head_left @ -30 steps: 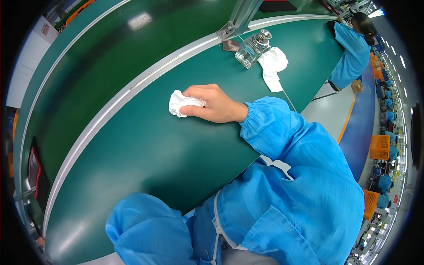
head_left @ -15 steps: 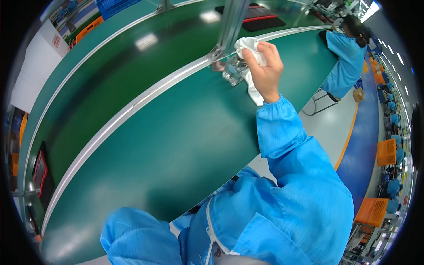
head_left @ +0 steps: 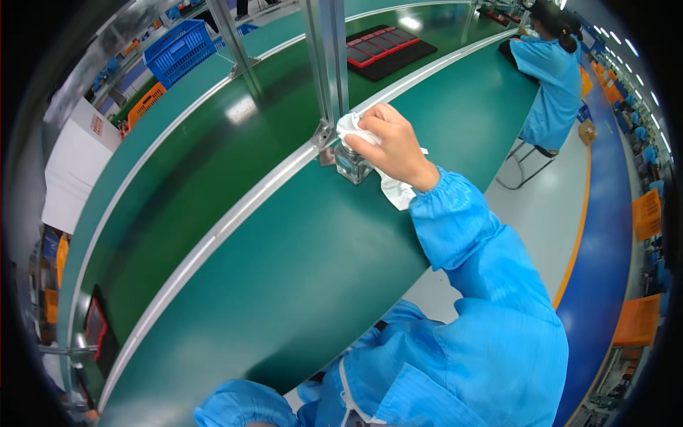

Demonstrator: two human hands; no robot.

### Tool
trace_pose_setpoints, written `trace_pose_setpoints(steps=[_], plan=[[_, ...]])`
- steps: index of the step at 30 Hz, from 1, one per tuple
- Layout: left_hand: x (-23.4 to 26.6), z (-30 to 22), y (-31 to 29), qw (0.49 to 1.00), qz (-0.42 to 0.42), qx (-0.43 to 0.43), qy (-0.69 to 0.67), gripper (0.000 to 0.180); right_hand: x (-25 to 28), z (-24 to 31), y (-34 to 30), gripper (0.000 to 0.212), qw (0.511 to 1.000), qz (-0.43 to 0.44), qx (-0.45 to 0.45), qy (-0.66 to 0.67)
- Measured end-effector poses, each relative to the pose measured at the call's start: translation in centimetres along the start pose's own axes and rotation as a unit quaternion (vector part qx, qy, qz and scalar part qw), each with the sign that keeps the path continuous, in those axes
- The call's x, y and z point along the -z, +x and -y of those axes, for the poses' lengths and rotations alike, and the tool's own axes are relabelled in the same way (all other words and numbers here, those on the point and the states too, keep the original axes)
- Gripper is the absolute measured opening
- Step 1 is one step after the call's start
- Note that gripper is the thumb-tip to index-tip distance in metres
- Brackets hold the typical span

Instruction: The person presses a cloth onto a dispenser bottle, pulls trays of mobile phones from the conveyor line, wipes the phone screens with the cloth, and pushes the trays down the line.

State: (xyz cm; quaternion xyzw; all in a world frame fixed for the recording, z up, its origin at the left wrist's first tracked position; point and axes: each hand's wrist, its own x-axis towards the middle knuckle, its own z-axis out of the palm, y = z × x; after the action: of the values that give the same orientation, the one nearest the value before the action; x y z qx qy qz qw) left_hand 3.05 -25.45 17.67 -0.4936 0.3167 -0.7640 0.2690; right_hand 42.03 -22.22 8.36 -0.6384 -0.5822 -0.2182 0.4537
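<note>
My right hand (head_left: 395,144) is closed on a crumpled white cloth (head_left: 348,127), thumb and fingers pinching it. The bunched cloth is right at the top of a small clear glass bottle (head_left: 351,168), hiding the bottle's mouth. The bottle stands on the green bench (head_left: 299,263) beside the foot of a metal post. Another piece of white cloth (head_left: 395,192) lies beneath my right wrist. Of my left arm only the blue sleeve (head_left: 242,404) shows at the lower edge; its hand is out of sight.
A metal post (head_left: 327,64) rises by the bottle, at a metal rail (head_left: 235,217) along a dark green conveyor belt (head_left: 171,185). A black mat with red-framed pieces (head_left: 384,46) lies on the belt. A co-worker in blue (head_left: 551,85) sits at the far right. Blue crate (head_left: 178,51) stands beyond.
The view has shifted, so bench and post appear lower and further left. My right hand has lowered the cloth closer to the bottle's top.
</note>
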Motion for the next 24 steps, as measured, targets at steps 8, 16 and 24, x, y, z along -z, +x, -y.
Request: trace_pose_setpoints(steps=[8, 16, 24], plan=[[-0.5, 4.1, -20.4, 0.711, 0.414, 0.569, 0.006, 0.028, -1.0, -0.3, -1.4, 0.016, 0.997, -0.008, -0.008, 0.074], [-13.7, 6.4, -42.1, 0.489, 0.505, 0.703, -0.108, 0.022, -1.8, -0.3, -1.3, 0.024, 0.99, -0.045, -0.005, 0.136], [-35.2, 1.5, -47.6, 0.631, 0.519, 0.483, -0.315, 0.053, -1.2, -0.3, -1.3, 0.034, 0.992, 0.0, -0.028, 0.126]])
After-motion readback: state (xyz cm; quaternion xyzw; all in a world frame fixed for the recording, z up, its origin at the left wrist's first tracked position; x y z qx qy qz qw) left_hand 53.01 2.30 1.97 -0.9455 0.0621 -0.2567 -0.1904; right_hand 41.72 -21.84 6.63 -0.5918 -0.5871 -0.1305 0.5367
